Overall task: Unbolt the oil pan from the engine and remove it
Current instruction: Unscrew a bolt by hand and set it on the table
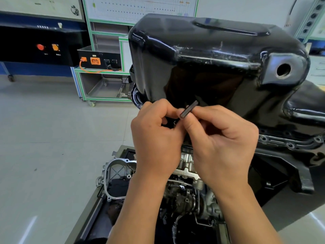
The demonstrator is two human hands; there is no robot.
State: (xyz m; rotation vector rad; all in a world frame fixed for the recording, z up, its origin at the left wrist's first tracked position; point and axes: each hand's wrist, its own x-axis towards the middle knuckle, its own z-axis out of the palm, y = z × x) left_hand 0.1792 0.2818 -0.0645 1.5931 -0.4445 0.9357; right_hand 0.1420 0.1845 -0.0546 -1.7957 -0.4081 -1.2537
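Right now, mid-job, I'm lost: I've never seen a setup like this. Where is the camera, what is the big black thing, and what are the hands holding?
There is one picture, taken by a camera worn on the person's head, looking forward and down at their own bare hands. There is no robot. The big glossy black shell is the oil pan. It sits on top of the engine, whose metal parts show below the wrists. The pan's flange, with its bolt holes, runs along the right. The right hand pinches a short dark metal tool, probably a hex key, at the pan's lower edge. The left hand has its fingers curled right beside the tool; whether it holds anything is hidden. A cart stands behind.
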